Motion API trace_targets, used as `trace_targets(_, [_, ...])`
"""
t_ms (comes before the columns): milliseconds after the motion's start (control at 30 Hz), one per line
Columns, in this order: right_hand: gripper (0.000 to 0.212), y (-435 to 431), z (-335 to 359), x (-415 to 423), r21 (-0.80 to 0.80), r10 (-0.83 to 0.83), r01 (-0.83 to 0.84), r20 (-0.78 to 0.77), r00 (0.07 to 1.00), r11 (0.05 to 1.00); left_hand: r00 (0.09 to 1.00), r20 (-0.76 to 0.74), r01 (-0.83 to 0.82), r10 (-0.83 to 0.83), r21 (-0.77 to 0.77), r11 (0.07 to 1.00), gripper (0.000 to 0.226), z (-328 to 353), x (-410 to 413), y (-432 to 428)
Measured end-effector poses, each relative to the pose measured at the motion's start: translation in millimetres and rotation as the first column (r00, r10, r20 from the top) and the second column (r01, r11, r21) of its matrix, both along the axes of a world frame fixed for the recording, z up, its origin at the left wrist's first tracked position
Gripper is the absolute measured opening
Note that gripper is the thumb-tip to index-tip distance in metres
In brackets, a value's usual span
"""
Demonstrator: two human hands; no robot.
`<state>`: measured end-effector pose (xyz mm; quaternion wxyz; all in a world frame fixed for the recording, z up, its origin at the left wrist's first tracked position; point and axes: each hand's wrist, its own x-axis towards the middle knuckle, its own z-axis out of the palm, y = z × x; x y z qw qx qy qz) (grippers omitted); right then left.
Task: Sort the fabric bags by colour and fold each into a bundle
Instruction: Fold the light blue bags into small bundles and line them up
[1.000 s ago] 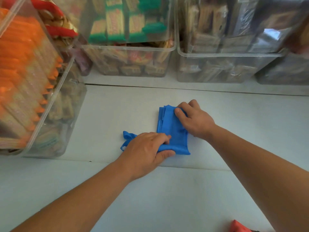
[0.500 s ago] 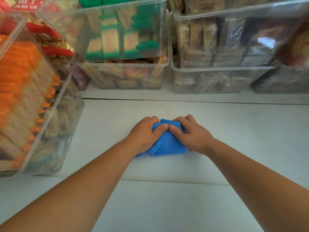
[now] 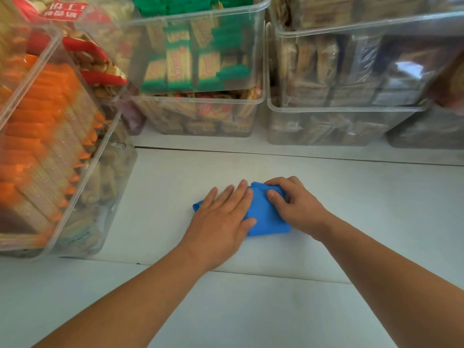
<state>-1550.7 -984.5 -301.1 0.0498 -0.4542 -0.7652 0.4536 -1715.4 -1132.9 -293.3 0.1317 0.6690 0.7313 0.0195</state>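
Flat beneath left hand [image 3: 221,219], right hand [image 3: 298,209]: blue bag [image 3: 266,218], bins [image 3: 326,128] apart.

We have one view only, through a wide-angle camera worn on the person's head. It faces forward and down, from above and behind the small folded blue fabric bag [image 3: 266,218], which lies near the middle of the picture on the pale white table top [image 3: 251,310]. The camera is near: the left forearm [image 3: 150,292] and the right forearm [image 3: 376,272] enter from the bottom edge towards the bag. Beyond the bag, clear plastic boxes of packed biscuits [image 3: 200,116] fill the top. Left of the bag, a tilted clear plastic box of orange packets [image 3: 100,156] stands closest to the lens.
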Motion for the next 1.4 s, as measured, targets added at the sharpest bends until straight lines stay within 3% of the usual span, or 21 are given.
trace_targets(100, [0.022, -2, -1, -2, 0.077, 0.013, -0.016, 0.038, 0.999, 0.997, 0.997, 0.052, -0.052, 0.049, 0.050, 0.997, 0.068, -14, -3, -7])
trace_targets(233, [0.023, -13, -6, 0, 0.230, -0.038, 0.021, 0.068, 0.997, 0.973, 0.991, 0.015, -0.133, 0.132, 0.100, 0.986, 0.071, -8, -6, -7])
trace_targets(367, [0.026, -20, -5, -3, 0.302, -0.029, -0.011, 0.129, 0.991, 0.953, 0.968, 0.249, -0.040, 0.021, 0.071, 0.997, 0.078, -3, -6, 6])
trace_targets(467, [0.027, -21, -4, 2, 0.238, 0.008, -0.030, 0.094, 0.996, 0.971, 0.964, 0.265, 0.036, -0.026, -0.032, 0.999, 0.080, -13, -2, 13])
trace_targets(633, [0.022, -16, 2, 6, -0.010, -0.034, 0.034, -0.015, 0.999, 0.999, 0.997, 0.076, 0.036, -0.031, -0.066, 0.997, 0.070, -27, 9, 5])
trace_targets(867, [0.025, -31, 17, 1, -0.154, -0.260, 0.244, -0.088, 0.962, 0.957, 0.987, 0.142, -0.064, 0.074, -0.073, 0.995, 0.075, -21, 18, 3])
trace_targets(1000, [0.018, -46, 33, 1, -0.274, -0.292, 0.243, -0.155, 0.944, 0.930, 0.859, 0.463, -0.241, 0.221, -0.016, 0.970, 0.083, -5, 27, -18])
trace_targets(1133, [0.015, -66, 56, 8, -0.362, -0.250, 0.159, -0.220, 0.943, 0.918, 0.758, 0.588, -0.319, 0.283, -0.045, 0.947, 0.098, 19, 24, -38])
trace_targets(1267, [0.023, -95, 86, 16, -0.324, -0.225, 0.120, -0.312, 0.923, 0.938, 0.642, 0.705, -0.372, 0.302, -0.059, 0.927, 0.073, 58, 25, -62])
trace_targets(1333, [0.027, -112, 106, 22, -0.304, -0.221, 0.127, -0.301, 0.928, 0.944, 0.577, 0.756, -0.421, 0.310, -0.050, 0.906, 0.058, 81, 33, -76])
trace_targets(1400, [0.026, -132, 127, 27, -0.315, -0.214, 0.125, -0.263, 0.941, 0.941, 0.540, 0.775, -0.467, 0.328, -0.049, 0.883, 0.057, 103, 45, -93])
